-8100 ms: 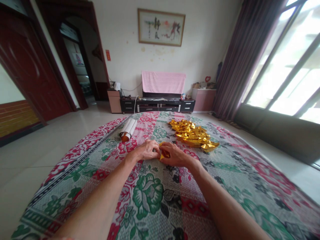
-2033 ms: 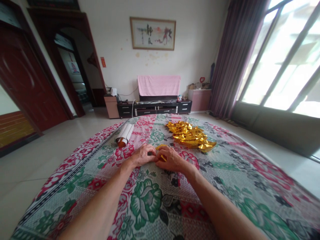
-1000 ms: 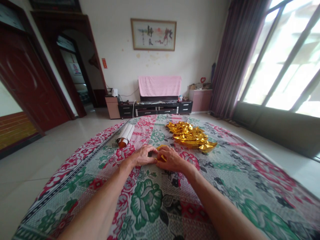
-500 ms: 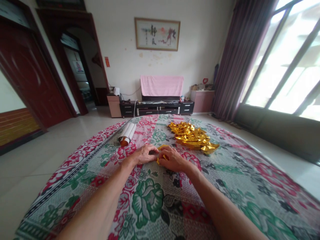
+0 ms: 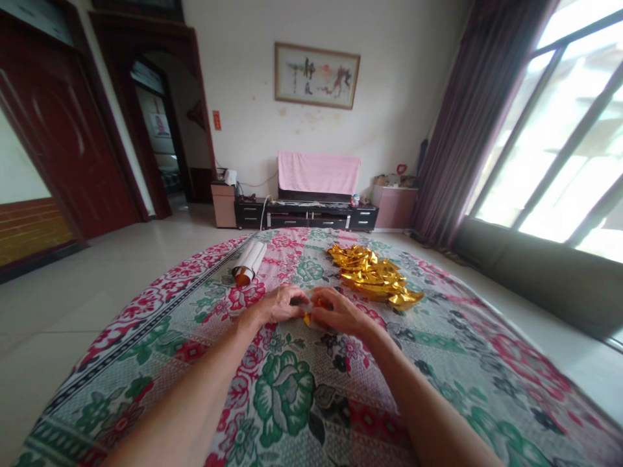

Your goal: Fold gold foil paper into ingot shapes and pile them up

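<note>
My left hand (image 5: 283,303) and my right hand (image 5: 335,310) meet over the middle of the flowered tablecloth (image 5: 287,389). Between their fingertips is a small piece of gold foil paper (image 5: 306,319), pinched from both sides. Most of it is hidden by the fingers, so its folded shape cannot be made out. Beyond my right hand lies a heap of folded gold paper ingots (image 5: 372,272). Ahead of my left hand a white roll (image 5: 250,263) rests on its side, with orange-brown showing in its near end.
The round table's edge curves around both sides. Past it stand a low black TV cabinet (image 5: 306,214) and a screen draped with a pink cloth (image 5: 318,172). A window (image 5: 549,143) with a purple curtain (image 5: 467,117) is at right, a dark red door (image 5: 53,130) at left.
My fingers have shifted on the gold paper, and less of it shows now. The whole view has tilted slightly. The roll and the heap have stayed where they were on the table.
</note>
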`<state>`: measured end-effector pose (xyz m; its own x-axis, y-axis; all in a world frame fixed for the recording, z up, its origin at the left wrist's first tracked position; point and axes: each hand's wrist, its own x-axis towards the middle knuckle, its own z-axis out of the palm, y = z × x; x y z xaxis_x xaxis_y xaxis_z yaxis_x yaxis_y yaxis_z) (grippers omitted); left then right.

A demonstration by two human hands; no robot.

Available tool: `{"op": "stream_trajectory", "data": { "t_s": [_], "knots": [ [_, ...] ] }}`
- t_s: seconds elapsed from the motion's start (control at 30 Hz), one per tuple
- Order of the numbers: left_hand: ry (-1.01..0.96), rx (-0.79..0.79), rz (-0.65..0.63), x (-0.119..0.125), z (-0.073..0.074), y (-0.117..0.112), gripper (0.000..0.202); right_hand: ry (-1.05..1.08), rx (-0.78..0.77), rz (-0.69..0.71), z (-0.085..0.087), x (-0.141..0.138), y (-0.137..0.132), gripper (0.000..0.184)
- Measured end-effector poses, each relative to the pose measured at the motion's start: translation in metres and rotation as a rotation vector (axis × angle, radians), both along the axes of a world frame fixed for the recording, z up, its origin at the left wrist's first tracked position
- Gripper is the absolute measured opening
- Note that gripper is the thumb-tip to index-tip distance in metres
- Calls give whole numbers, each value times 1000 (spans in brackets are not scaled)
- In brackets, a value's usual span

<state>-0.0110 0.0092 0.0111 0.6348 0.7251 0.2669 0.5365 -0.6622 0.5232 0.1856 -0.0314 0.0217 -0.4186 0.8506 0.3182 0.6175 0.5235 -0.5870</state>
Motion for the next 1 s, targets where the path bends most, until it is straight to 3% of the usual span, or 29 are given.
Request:
{"op": "stream_trajectory", "data": {
  "t_s": [0.17,0.23,0.4,0.67,0.87,1.0],
  "knots": [
    [63,84,7,6,4,-4,17,143,110,-272,-11,8,12,18],
    [84,109,2,8,4,-5,17,123,201,-298,-16,9,14,16],
    [158,172,-8,11,8,-8,21,68,342,-252,-21,6,19,32],
    [271,192,135,11,13,-12,29,-95,210,-304,-27,2,22,42],
    [225,117,176,7,13,-9,33,53,189,-308,-20,4,24,49],
    [178,65,235,7,17,-10,33,229,86,-350,-20,5,31,49]
  ]
}}
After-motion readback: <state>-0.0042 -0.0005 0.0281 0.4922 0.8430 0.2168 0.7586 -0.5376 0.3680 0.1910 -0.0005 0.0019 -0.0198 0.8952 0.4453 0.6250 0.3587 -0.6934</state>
